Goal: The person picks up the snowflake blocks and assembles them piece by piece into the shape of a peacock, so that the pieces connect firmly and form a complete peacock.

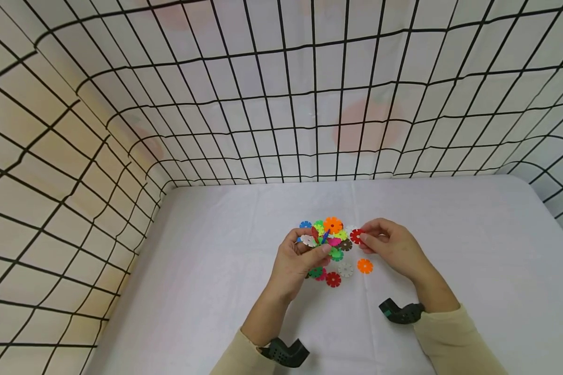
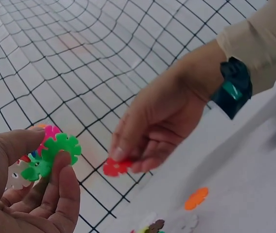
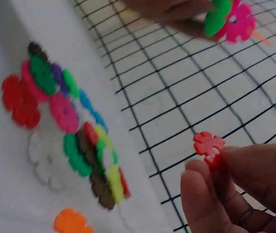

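Note:
My left hand (image 1: pixel 291 263) grips a cluster of joined snowflake discs, its green disc (image 2: pixel 62 148) and pink disc (image 3: pixel 240 22) facing the other hand. White, blue, red and orange pieces also show in that cluster. To the right, my right hand (image 1: pixel 394 247) pinches a single red snowflake disc (image 3: pixel 209 145) between thumb and fingers. A gap separates the red disc from the cluster. Below the hands lies a loose pile of discs, among them a red disc (image 1: pixel 333 279), a clear white disc (image 1: pixel 345 269) and a brown disc (image 3: pixel 101 189).
An orange disc (image 1: pixel 365 266) lies apart, right of the pile. The white-covered table (image 1: pixel 206 291) has black wire grid panels (image 1: pixel 281 99) along its back and sides. A dark wrist device (image 1: pixel 286 352) is on the left wrist, another (image 1: pixel 402 311) on the right.

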The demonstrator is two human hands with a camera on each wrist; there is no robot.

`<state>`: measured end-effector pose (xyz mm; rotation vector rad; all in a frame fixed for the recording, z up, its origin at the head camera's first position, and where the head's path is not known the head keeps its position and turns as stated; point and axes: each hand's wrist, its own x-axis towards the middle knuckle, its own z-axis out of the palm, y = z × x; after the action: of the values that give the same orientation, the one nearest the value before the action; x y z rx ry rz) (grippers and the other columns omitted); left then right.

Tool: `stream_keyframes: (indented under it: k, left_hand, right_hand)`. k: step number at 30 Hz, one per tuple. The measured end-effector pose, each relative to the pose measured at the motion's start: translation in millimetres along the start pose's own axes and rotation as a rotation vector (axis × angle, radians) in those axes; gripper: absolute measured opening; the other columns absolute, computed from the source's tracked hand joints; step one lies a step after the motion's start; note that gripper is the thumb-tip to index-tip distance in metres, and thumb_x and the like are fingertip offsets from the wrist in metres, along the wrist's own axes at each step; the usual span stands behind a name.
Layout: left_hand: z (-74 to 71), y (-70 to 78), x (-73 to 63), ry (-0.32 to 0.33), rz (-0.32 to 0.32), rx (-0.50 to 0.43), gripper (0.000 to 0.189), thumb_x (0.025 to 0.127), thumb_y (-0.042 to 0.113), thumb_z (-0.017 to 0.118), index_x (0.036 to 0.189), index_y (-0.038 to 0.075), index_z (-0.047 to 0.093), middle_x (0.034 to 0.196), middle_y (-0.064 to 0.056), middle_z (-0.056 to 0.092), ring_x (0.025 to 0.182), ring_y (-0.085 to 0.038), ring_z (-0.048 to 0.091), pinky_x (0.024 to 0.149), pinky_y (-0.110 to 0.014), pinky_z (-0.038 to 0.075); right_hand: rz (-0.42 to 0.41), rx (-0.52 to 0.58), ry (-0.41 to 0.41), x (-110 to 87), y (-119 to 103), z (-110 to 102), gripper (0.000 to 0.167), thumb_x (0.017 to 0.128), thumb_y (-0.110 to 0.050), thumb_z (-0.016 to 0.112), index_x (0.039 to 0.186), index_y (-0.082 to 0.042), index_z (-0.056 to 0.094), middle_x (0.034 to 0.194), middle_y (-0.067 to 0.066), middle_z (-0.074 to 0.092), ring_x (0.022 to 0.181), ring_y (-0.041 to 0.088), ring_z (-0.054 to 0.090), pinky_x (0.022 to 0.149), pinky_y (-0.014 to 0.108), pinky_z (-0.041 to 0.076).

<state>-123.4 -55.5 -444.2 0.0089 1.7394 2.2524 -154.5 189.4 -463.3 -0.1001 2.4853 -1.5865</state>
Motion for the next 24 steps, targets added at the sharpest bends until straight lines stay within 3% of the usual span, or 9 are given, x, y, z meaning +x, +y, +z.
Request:
stream_keyframes:
  k: [10, 17, 24]
  left_hand:
    - [-0.4, -2.5, 0.7, -0.021, 0.005, 0.004, 0.045, 0.09, 0.015, 0.079, 0.125, 0.012, 0.05, 0.086, 0.004, 0.074, 0.077, -0.012, 0.074, 0.081, -0.029, 0.062]
    - [-0.9, -2.3, -0.1, -0.048, 0.032, 0.016, 0.045, 0.091, 0.012, 0.078, 0.126, 0.011, 0.049, 0.089, 0.006, 0.075, 0.077, -0.008, 0.073, 0.081, -0.026, 0.062]
    - [-0.2, -1.6, -1.5, -0.04, 0.048, 0.03, 0.045, 0.089, 0.012, 0.079, 0.123, 0.011, 0.049, 0.088, 0.005, 0.073, 0.075, -0.009, 0.071, 0.075, -0.023, 0.06]
  right_hand:
    - [-0.189, 0.161, -0.024, -16.3, -26.3, 2.8, 0.025, 0.1, -0.016, 0.067, 0.117, 0.001, 0.064, 0.106, 0.018, 0.071, 0.083, 0.018, 0.076, 0.078, 0.027, 0.063]
    - [-0.272, 0.17, -0.017, -22.6, -34.7, 5.8, 0.017, 0.099, -0.01, 0.067, 0.112, 0.001, 0.067, 0.098, 0.004, 0.073, 0.08, 0.015, 0.075, 0.074, 0.026, 0.062]
    - [-0.313, 0.165, 0.007, -25.3, -36.9, 11.0, 0.013, 0.097, -0.007, 0.069, 0.108, 0.0, 0.069, 0.096, 0.004, 0.073, 0.079, 0.014, 0.073, 0.073, 0.025, 0.062]
